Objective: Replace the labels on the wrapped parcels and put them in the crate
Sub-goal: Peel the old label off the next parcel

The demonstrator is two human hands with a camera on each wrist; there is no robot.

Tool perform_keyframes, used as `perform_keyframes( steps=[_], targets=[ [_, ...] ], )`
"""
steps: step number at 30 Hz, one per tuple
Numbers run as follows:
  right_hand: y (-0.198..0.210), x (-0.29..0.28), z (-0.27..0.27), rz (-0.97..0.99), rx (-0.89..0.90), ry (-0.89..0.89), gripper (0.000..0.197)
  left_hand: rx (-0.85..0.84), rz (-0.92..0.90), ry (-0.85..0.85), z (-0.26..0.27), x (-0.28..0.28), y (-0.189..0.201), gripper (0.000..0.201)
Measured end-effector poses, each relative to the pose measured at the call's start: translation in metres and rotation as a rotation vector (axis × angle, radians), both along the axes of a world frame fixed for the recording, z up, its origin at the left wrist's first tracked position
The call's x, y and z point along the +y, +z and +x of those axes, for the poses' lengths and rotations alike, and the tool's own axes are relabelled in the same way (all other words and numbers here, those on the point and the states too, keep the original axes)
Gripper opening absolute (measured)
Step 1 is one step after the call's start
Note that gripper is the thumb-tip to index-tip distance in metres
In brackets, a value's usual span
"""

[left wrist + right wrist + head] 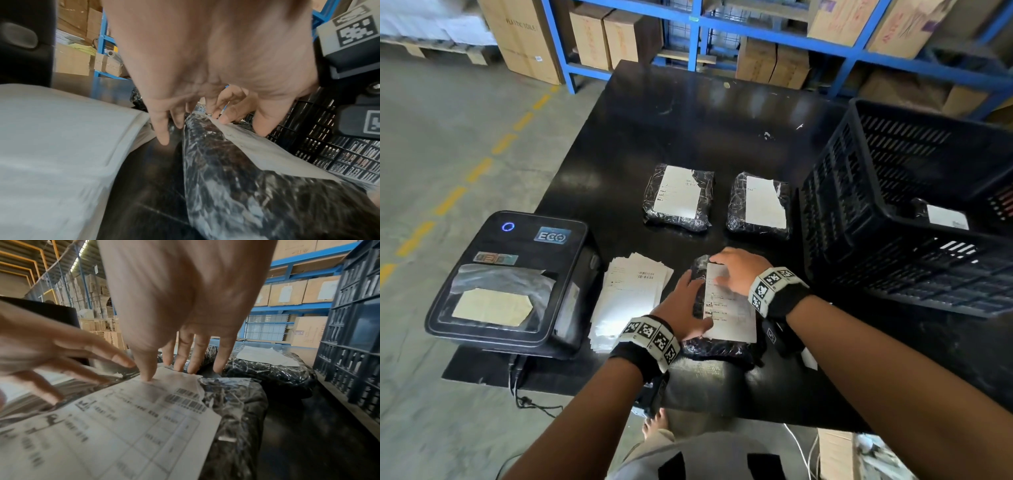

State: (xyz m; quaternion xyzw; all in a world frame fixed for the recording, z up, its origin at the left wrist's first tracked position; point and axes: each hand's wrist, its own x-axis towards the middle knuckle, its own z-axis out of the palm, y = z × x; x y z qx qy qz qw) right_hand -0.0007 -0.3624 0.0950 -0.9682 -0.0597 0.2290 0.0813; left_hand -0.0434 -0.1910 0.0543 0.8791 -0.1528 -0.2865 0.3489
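Right, starting at the left, a black label printer (508, 281) is sitting on the table's (688, 113) near-left corner, with a fanned stack of printed labels (628, 298) lying just beside it. Moving along, the left hand (685, 308) is resting with straight, spread fingers (162, 133) along the left edge of the near parcel (719, 347), a black film-wrapped packet close to the table's front edge. A white label (729, 315) is lying on top of that parcel, and the right hand (739, 270) is pressing down on the label's far end, fingers (147, 368) straight, nothing pinched. Both hands are flat and uncurled, holding nothing. Beyond them, two more wrapped parcels are waiting side by side: the left one (678, 198) showing a torn label, the right one (760, 205) a plain white one. Over on the right, the black slatted crate (893, 212) is standing just beside that pair, and another parcel (941, 214) is lying inside it, mostly hidden by the crate wall. Blue shelving (756, 27) with cardboard boxes is running behind the table. Print on every label is too blurred to read, and the wrist views are smeared with motion. Both palms are covering much of the near label's upper half.
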Motion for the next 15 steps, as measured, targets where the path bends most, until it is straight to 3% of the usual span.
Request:
perform_keyframes(
  steps=[6, 15],
  targets=[
    [-0.006, 0.000, 0.017, 0.017, 0.052, -0.010, 0.046, -0.084, 0.103, -0.162, 0.032, -0.006, -0.003, 0.100],
    [-0.006, -0.002, 0.046, 0.094, 0.135, -0.055, 0.020, -0.063, 0.147, -0.235, 0.051, 0.000, -0.011, 0.100]
  ],
)
